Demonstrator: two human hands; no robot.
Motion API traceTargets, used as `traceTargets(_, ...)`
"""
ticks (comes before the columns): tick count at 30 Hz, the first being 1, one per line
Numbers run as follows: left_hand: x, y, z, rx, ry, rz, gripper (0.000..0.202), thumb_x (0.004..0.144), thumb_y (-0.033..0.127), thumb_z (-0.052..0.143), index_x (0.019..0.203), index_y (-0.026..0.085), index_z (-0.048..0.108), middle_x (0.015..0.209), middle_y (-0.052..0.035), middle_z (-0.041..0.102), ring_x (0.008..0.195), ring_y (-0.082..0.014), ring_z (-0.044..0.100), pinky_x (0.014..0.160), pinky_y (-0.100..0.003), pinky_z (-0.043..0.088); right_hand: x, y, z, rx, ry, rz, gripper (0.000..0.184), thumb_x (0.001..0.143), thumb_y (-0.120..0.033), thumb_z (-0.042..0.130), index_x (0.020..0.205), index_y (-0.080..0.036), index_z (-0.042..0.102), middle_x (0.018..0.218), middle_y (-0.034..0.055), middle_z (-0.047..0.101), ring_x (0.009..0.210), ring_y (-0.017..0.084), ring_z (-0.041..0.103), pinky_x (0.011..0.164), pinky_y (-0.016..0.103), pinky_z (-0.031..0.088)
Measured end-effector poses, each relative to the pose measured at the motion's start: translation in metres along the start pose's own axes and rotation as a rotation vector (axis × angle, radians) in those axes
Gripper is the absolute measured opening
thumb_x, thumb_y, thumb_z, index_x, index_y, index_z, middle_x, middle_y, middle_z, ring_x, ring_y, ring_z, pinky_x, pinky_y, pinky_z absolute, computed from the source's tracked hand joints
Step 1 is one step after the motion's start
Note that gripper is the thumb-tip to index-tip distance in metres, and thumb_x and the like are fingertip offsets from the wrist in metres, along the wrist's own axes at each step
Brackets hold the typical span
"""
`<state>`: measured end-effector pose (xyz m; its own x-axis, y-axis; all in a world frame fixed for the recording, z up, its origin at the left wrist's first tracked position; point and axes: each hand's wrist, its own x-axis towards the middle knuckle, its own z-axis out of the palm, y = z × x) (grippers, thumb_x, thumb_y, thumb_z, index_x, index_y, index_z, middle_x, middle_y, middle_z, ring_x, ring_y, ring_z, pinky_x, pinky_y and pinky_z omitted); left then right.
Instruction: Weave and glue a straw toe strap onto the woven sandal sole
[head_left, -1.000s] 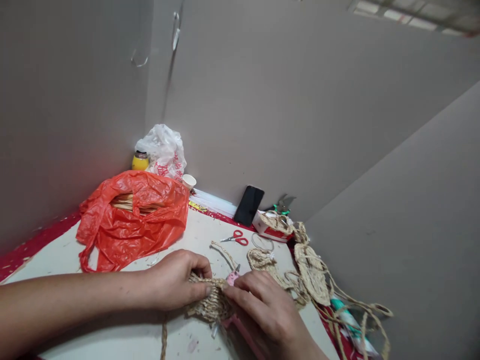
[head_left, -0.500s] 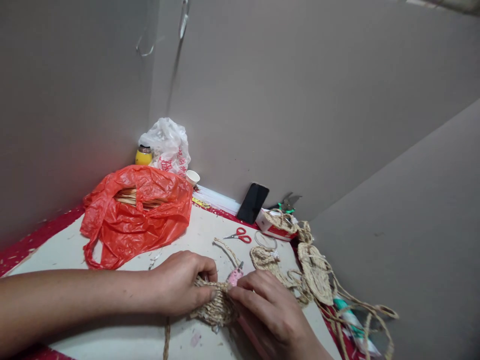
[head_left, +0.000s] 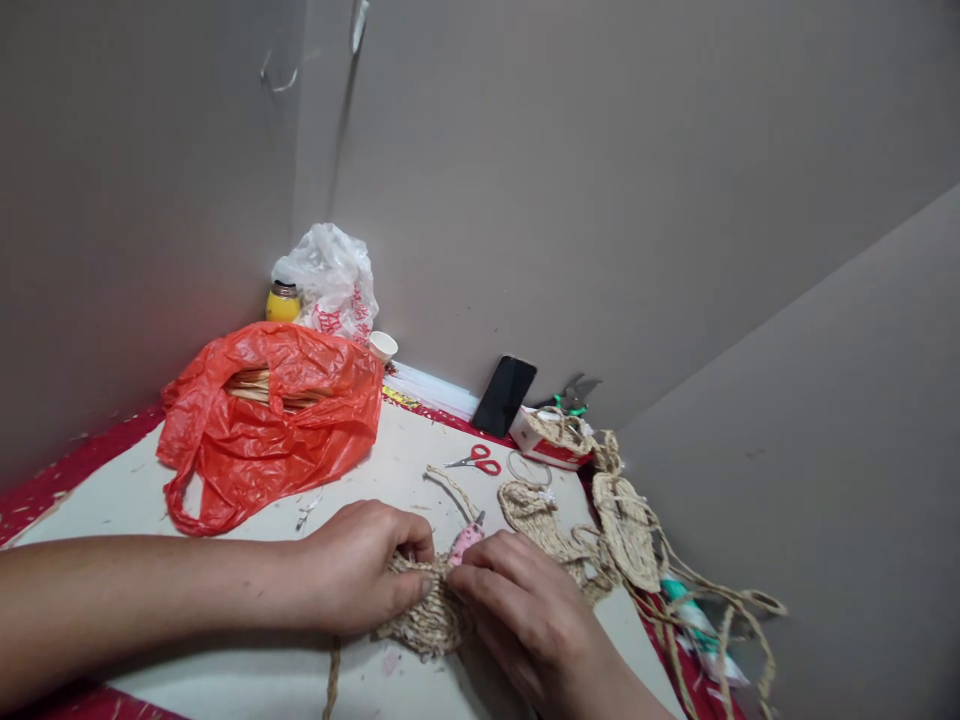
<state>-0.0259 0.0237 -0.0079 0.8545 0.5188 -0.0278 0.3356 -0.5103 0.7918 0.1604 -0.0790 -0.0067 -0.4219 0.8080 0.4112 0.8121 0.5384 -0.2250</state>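
Between my hands is a small piece of woven straw rope (head_left: 426, 625), its ridged rows facing up. My left hand (head_left: 371, 565) grips its upper left edge, thumb on the front and fingers behind. At its right edge, the fingers of my right hand (head_left: 517, 605) are closed on the weave; their tips are partly hidden. A pink-handled tool (head_left: 466, 543) with a small metal tip lies just beyond my right fingers. Past it a short braided rope end (head_left: 452, 488) reaches away. Another strand of straw rope (head_left: 332, 680) hangs down below my left wrist.
Red-handled scissors (head_left: 478, 460) lie beyond my hands. A red plastic bag (head_left: 277, 470) of straw sits left. Woven soles (head_left: 628, 530) and loose rope are at right. A phone (head_left: 505, 396), a small box (head_left: 551, 445) and pruning shears (head_left: 576, 393) stand along the wall, near a paper cup (head_left: 383, 346).
The view has shifted slightly, so the background sits a little higher. Both hands keep their hold on the woven piece; my right hand has moved slightly left along its edge.
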Motion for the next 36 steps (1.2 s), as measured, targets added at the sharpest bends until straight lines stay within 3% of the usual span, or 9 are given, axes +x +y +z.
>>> traceTargets(6, 0.0, 0.0, 0.0, -0.025, 0.003, 0.017, 0.013, 0.072, 0.02, 0.055, 0.079, 0.019, 0.065, 0.074, 0.0023, 0.063, 0.07, -0.0136, 0.054, 0.064, -0.021, 0.038, -0.003, 0.002, 0.002, 0.123, 0.044, 0.053, 0.011, 0.092, -0.009, 0.05, 0.091, -0.02, 0.055, 0.077, 0.0035, 0.059, 0.071, 0.017, 0.053, 0.065, 0.028, 0.042)
traceTargets(13, -0.001, 0.005, -0.004, -0.056, 0.015, -0.003, 0.012, 0.071, 0.019, 0.055, 0.078, 0.018, 0.065, 0.071, 0.0029, 0.06, 0.068, -0.013, 0.052, 0.063, -0.021, 0.038, -0.003, 0.003, -0.01, 0.143, 0.033, 0.025, 0.019, 0.09, -0.004, 0.05, 0.098, -0.018, 0.06, 0.081, 0.0052, 0.059, 0.073, 0.016, 0.055, 0.064, 0.027, 0.043)
traceTargets(22, -0.002, 0.003, 0.001, -0.065, -0.002, 0.034, 0.014, 0.069, 0.013, 0.055, 0.076, 0.017, 0.066, 0.068, 0.0034, 0.06, 0.064, -0.0114, 0.052, 0.059, -0.019, 0.038, -0.003, 0.0, -0.004, 0.092, -0.03, 0.004, 0.019, 0.09, -0.004, 0.048, 0.094, -0.019, 0.058, 0.079, 0.0042, 0.058, 0.071, 0.017, 0.051, 0.063, 0.028, 0.04)
traceTargets(26, -0.004, 0.002, 0.002, 0.018, 0.014, 0.084, 0.009, 0.072, 0.015, 0.056, 0.075, 0.017, 0.065, 0.07, 0.0024, 0.062, 0.066, -0.012, 0.053, 0.062, -0.02, 0.038, -0.004, -0.002, -0.003, 0.173, -0.059, 0.167, 0.014, 0.092, -0.009, 0.048, 0.088, -0.021, 0.053, 0.079, 0.0019, 0.056, 0.073, 0.016, 0.053, 0.063, 0.027, 0.041)
traceTargets(28, -0.006, 0.004, 0.002, 0.066, 0.021, 0.115, 0.009, 0.074, 0.016, 0.056, 0.076, 0.018, 0.064, 0.07, 0.0016, 0.062, 0.066, -0.0123, 0.054, 0.062, -0.02, 0.038, -0.006, -0.002, -0.004, 0.215, -0.052, 0.294, 0.009, 0.091, -0.013, 0.053, 0.095, -0.022, 0.053, 0.085, 0.0022, 0.058, 0.078, 0.017, 0.055, 0.068, 0.027, 0.044)
traceTargets(31, -0.008, 0.006, 0.001, 0.124, 0.028, 0.155, 0.009, 0.077, 0.018, 0.055, 0.078, 0.018, 0.065, 0.072, 0.0, 0.062, 0.066, -0.0125, 0.054, 0.06, -0.02, 0.037, -0.007, -0.003, -0.007, 0.251, -0.07, 0.388, 0.017, 0.091, -0.019, 0.058, 0.107, -0.023, 0.055, 0.095, 0.0032, 0.061, 0.086, 0.017, 0.058, 0.077, 0.028, 0.046)
traceTargets(33, -0.01, 0.007, 0.0, 0.155, 0.037, 0.185, 0.009, 0.078, 0.018, 0.055, 0.078, 0.018, 0.064, 0.072, -0.0007, 0.061, 0.065, -0.0126, 0.054, 0.059, -0.021, 0.036, -0.006, -0.005, -0.009, 0.297, -0.119, 0.41, 0.008, 0.092, -0.021, 0.055, 0.1, -0.024, 0.058, 0.091, 0.0018, 0.063, 0.083, 0.016, 0.059, 0.075, 0.027, 0.046)
traceTargets(36, -0.012, 0.008, 0.0, 0.183, 0.067, 0.24, 0.009, 0.079, 0.018, 0.054, 0.076, 0.018, 0.062, 0.069, -0.0006, 0.059, 0.065, -0.0128, 0.053, 0.059, -0.021, 0.036, -0.003, -0.01, -0.01, 0.331, -0.131, 0.426, 0.012, 0.093, -0.019, 0.049, 0.087, -0.022, 0.059, 0.08, 0.0006, 0.061, 0.074, 0.015, 0.058, 0.067, 0.025, 0.044)
